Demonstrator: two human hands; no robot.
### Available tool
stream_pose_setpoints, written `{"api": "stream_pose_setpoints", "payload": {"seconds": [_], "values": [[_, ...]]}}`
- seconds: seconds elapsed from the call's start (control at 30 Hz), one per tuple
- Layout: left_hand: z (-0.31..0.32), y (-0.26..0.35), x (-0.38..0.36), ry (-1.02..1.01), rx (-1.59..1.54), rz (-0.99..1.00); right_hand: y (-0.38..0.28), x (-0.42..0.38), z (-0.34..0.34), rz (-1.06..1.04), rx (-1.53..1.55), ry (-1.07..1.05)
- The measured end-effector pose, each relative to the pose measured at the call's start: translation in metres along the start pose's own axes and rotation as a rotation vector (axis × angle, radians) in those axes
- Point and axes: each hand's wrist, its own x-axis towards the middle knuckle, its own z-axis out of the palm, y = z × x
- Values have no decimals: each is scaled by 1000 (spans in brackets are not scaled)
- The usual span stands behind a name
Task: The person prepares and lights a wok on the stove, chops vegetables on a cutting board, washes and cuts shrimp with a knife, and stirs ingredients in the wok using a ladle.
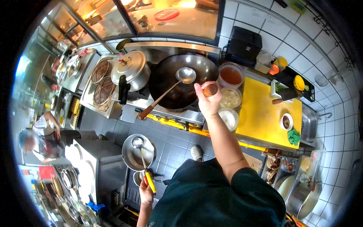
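A dark wok (162,81) sits on the stove with a wooden-handled ladle (186,75) lying across it, its handle over the front rim. My right hand (209,101) is closed around the wok's wooden handle (210,89) at the right rim. Lower down, my left hand (146,193) is closed at the yellow-and-red handle of a second ladle (150,182). That ladle's bowl rests inside a metal pan (128,159) in front of my body. Whether the hand also grips the pan's handle cannot be made out.
A lidded pressure cooker (132,70) stands left of the wok. Right are tubs of reddish liquid (231,75) and pale pieces (230,98), then a yellow board (259,113) with a small bowl (286,122). A co-worker (47,136) stands far left, near a steel counter (109,157).
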Motion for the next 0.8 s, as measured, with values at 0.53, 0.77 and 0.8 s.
{"api": "stream_pose_setpoints", "payload": {"seconds": [0.53, 0.77, 0.8], "values": [[-3, 35, -33, -67, -207, -34, 63, -57, -3, -45, 37, -188], [-16, 49, -39, -120, -205, -27, 71, -44, 7, 72, -65, -94], [-13, 54, -42, -120, -209, -12, 73, -45, 10, 74, -24, -73]]}}
